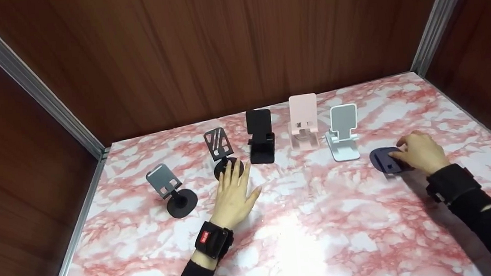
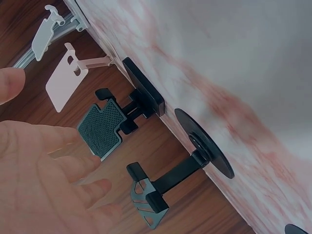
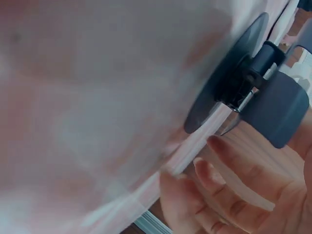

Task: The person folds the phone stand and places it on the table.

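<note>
**Six phone stands on marble top, right hand on the navy one**

Marble table [image 1: 309, 240]: pink-white, wood panels behind it and on both sides. Landmark is the black stand [image 1: 260, 136], upright at the back row's middle.

Right of the black stand: pink stand [image 1: 303, 121] just beside it, then silver stand [image 1: 342, 132], then navy stand [image 1: 385, 159] at the row's right end, nearer the front and lying low.

Left of the black stand: slotted stand [image 1: 220, 151] on a round base, then grey stand [image 1: 172, 191] further left and nearer the front.

Right hand [image 1: 420, 152]: on the navy stand, fingers curled over its plate; looks like a hold, thumb not visible.

Left hand [image 1: 233, 193]: flat on the table, fingers straight and spread, holding nothing, fingertips at the slotted stand's base.
</note>
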### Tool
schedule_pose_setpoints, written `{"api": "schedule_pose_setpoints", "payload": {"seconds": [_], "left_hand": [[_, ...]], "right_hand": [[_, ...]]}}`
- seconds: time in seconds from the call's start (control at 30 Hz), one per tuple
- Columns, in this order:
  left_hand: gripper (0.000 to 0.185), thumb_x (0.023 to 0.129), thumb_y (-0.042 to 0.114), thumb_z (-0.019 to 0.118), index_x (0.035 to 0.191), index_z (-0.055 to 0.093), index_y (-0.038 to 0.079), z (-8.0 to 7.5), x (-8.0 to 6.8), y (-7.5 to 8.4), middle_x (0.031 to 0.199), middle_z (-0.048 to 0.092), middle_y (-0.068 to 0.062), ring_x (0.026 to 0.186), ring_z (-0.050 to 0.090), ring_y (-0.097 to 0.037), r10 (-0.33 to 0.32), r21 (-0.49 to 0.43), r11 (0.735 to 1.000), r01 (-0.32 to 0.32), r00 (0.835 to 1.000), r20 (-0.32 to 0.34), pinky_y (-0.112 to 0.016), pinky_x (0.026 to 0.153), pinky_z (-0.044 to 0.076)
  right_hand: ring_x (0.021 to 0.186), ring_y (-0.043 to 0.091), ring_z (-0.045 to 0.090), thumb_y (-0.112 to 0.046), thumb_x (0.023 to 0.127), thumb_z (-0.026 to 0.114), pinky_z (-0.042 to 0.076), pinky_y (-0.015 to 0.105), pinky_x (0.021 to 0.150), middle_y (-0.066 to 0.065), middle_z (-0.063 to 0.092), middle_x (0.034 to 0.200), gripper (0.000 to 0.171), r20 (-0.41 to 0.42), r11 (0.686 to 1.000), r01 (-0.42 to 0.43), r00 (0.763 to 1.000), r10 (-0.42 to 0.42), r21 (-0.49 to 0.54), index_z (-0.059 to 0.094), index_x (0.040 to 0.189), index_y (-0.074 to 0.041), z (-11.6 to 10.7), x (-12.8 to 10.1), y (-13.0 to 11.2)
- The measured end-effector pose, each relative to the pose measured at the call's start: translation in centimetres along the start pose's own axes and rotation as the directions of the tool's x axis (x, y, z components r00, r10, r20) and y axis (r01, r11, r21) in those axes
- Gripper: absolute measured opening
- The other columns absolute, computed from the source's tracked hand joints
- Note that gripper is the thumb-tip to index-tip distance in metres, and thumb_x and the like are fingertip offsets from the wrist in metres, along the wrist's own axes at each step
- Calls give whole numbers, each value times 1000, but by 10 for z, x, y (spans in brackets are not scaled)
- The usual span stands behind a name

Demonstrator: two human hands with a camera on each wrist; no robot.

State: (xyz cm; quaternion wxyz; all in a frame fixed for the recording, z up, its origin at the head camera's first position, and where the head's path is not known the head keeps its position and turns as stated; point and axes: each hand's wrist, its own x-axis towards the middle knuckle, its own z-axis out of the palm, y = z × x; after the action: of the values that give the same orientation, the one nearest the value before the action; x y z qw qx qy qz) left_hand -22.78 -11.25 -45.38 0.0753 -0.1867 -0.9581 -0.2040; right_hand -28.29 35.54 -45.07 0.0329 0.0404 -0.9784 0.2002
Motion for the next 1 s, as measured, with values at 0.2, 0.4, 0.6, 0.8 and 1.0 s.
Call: {"api": "schedule_pose_setpoints", "payload": {"seconds": [0.2,0.4,0.6,0.8,1.0], "left_hand": [[67,101,39,51,155,28,7,-1,-1,1,163,17,-22,152,8,-42,-12,-6,1000,12,1000,2,-59,124,9],[66,101,39,49,155,30,6,-1,-1,1,162,19,-23,151,11,-44,-6,7,1000,6,1000,2,-60,123,11],[66,101,38,50,154,30,6,-1,-1,2,162,19,-24,151,10,-43,-2,7,1000,2,1000,4,-60,123,12],[67,101,39,49,156,27,7,0,2,3,163,18,-21,152,10,-42,-17,20,1000,16,1000,10,-59,124,11],[68,101,40,50,156,25,8,1,3,5,163,16,-22,152,7,-41,-24,20,1000,24,999,26,-58,124,9]], "right_hand": [[102,57,52,-21,86,72,51,64,71,38,54,114,43,-51,992,43,997,-49,-116,63,114,10,1,1,-9],[121,59,41,-19,92,65,44,74,87,39,46,133,50,-13,964,105,994,-111,-243,53,131,9,1,3,-18],[139,59,19,-31,101,52,25,81,101,33,25,154,61,29,971,120,993,-117,-205,32,150,1,-5,8,-30],[143,58,14,-37,102,50,18,82,105,27,17,161,68,10,970,151,988,-152,-189,23,155,-6,-9,13,-44],[143,58,12,-38,102,49,17,81,106,26,14,162,73,64,974,168,985,-160,-149,15,157,-4,-11,21,-55]]}}
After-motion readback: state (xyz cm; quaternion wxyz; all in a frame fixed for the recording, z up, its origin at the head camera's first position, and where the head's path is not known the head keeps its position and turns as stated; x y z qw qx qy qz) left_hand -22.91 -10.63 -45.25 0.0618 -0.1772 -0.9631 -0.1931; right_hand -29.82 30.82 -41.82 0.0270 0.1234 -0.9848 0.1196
